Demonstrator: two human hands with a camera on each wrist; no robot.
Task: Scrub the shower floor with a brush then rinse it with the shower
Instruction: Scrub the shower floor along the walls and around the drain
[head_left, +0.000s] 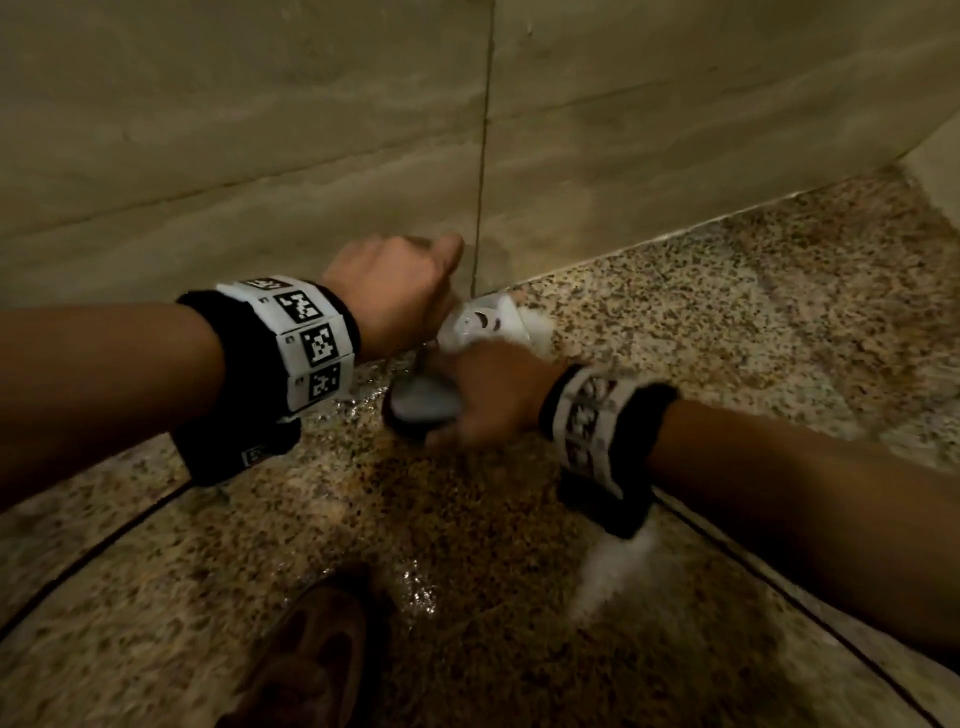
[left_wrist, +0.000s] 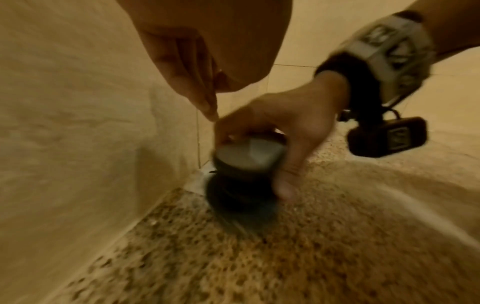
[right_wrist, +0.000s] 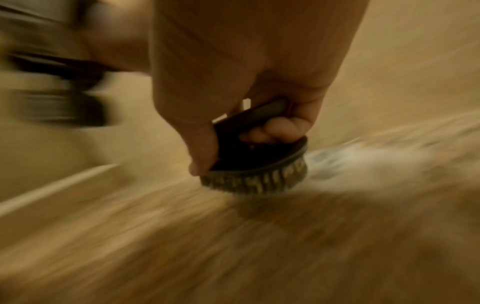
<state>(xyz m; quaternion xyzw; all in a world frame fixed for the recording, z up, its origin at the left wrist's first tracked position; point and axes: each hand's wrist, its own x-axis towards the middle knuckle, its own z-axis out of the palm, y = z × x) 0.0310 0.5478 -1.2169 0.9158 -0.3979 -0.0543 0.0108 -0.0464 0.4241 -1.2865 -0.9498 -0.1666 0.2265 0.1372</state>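
From the head view I saw both hands low over the shower floor (head_left: 701, 291), close to where the speckled stone met the beige tiled wall (head_left: 260, 130). My right hand (head_left: 498, 395) was wrapped round the brush (head_left: 421, 405) — a round scrubbing brush with a dark body and a grey top. The right wrist view showed the fingers (right_wrist: 275, 131) curled under the dark handle (right_wrist: 249, 117) and the thumb down the side, with the bristles (right_wrist: 254, 183) pressed flat on the floor. That view was heavily smeared, so I could not make out much else beyond a pale patch of foam (right_wrist: 363, 164) just beside the bristles.

My left hand (head_left: 389, 291) hung just above and beside the right one, holding nothing that I could see. In the left wrist view its fingers (left_wrist: 187, 67) lay straight and close together, pointing down toward the brush (left_wrist: 246, 164), with the tips nearly at the knuckles of the right hand (left_wrist: 283, 119); I could not tell whether they touched.

A white drain cover (head_left: 485, 322) sat in the floor against the wall, right behind the brush. The stone around the hands looked wet and glistening, and a white streak of suds (head_left: 613, 577) ran across the floor below my right wrist. Both wrists wore black bands with 1 strip each of white marker tags (head_left: 306, 338). A brown sandal (head_left: 311, 660) showed at the bottom edge.
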